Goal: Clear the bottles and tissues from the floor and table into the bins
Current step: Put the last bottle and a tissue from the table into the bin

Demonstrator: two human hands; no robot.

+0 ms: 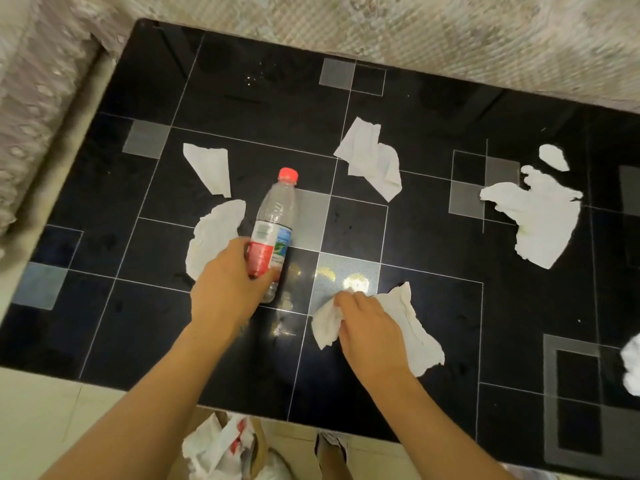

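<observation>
Evidently clearing two items together, the left hand point(232, 271) grips the clear red-capped plastic bottle point(273, 226) lying on the black glass desk point(433, 306) while the right hand point(363, 327) pinches a crumpled white tissue point(415, 330).

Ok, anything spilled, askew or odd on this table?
Yes. Crumpled and torn tissues lie scattered across the black glass table. The plastic bottle lies on its side, with the left hand around it. Small droplets glint near the far edge. The right hand grips another tissue.
</observation>
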